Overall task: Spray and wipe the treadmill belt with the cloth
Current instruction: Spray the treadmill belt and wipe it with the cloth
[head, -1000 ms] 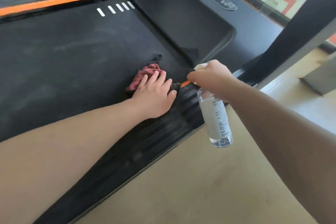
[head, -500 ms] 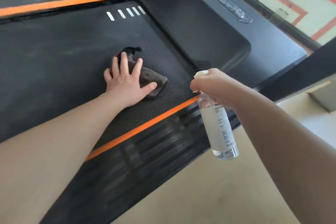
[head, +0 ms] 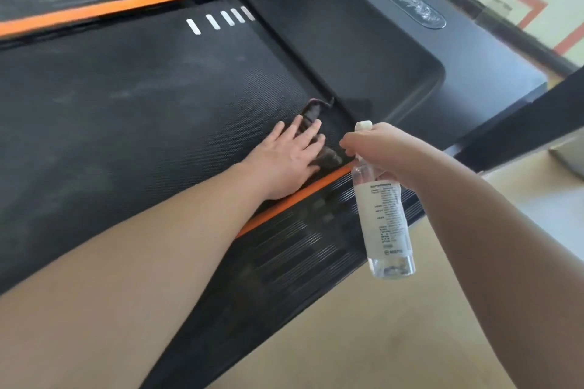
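Observation:
The black treadmill belt (head: pixel 126 110) fills the left and middle of the head view. A dark reddish cloth (head: pixel 311 112) lies on the belt near its right edge, close to the motor cover. My left hand (head: pixel 289 156) lies flat on the cloth with fingers straight and spread, pressing it to the belt; most of the cloth is hidden under it. My right hand (head: pixel 384 150) grips the neck of a clear spray bottle (head: pixel 384 221) with a white nozzle, held upright above the side rail, just right of the cloth.
An orange stripe (head: pixel 294 196) and a ribbed black side rail (head: pixel 300 249) border the belt on the near side. The black motor cover (head: pixel 363 50) rises at the belt's front end. A dark upright post (head: pixel 521 123) stands at right. Beige floor (head: pixel 363 341) lies below.
My left hand has slid the cloth across the belt, from mid-belt back toward the orange stripe and the motor cover. The right hand keeps the bottle in about the same place.

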